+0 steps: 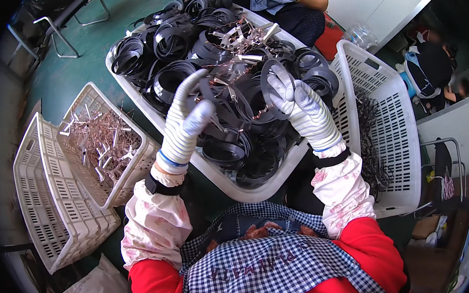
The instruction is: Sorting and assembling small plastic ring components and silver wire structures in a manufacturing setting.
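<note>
Both my hands wear white striped gloves and hover over a large white crate (155, 117) heaped with black flat ring bands. My left hand (178, 123) is over the heap's left side with its fingers and thumb apart and nothing between them. Closed on a black ring (266, 87) is my right hand (307, 111), with the ring standing nearly upright against its fingers. Between the hands, thin copper wires with small pale connectors (229, 87) lie tangled among the bands. More such wires and silvery pieces (246, 35) lie farther back on the heap.
At left, a white basket (107, 198) holds copper wires with pale pieces, beside another white basket (44, 221). A tall white basket (394, 131) at right contains dark strips (370, 139). Across the crate, a seated person (288, 0) in gloves handles a ring. A chair (67, 18) stands far left.
</note>
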Tool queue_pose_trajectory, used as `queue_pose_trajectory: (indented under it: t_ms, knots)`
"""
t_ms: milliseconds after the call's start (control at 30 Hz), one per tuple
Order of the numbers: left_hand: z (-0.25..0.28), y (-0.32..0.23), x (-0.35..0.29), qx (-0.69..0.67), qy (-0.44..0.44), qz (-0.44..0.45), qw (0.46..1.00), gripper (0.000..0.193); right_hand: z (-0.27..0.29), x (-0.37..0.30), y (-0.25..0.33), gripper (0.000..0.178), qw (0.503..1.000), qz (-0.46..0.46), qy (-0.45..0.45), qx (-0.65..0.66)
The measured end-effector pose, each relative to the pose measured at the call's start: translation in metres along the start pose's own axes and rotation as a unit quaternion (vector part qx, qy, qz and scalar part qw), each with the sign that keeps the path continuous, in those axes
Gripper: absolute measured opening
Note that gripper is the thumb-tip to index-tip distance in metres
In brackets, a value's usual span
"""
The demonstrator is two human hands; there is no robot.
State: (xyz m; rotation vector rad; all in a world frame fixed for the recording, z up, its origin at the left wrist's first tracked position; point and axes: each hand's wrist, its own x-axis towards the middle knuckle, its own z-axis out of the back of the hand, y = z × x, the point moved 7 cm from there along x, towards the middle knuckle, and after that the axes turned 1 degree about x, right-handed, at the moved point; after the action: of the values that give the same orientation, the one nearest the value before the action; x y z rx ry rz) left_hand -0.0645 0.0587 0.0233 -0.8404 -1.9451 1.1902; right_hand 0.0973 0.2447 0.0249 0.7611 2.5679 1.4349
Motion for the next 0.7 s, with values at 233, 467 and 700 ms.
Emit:
queue_pose_trajectory:
  t_ms: [233, 467, 700]
  knots:
    - [-0.037, 0.010, 0.002, 0.074, 0.022, 0.022, 0.997, 0.086, -0.014, -0.004, 0.007, 0.015, 0.988, 0.009, 0.136, -0.068]
    - [-0.042, 0.012, 0.003, 0.077, 0.033, 0.026, 0.996, 0.089, -0.025, -0.011, 0.019, 0.011, 0.975, 0.015, 0.108, -0.194]
    - [-0.044, 0.009, 0.000, 0.075, 0.043, 0.037, 0.996, 0.088, -0.028, -0.011, 0.013, 0.025, 0.916, 0.079, 0.155, -0.361]
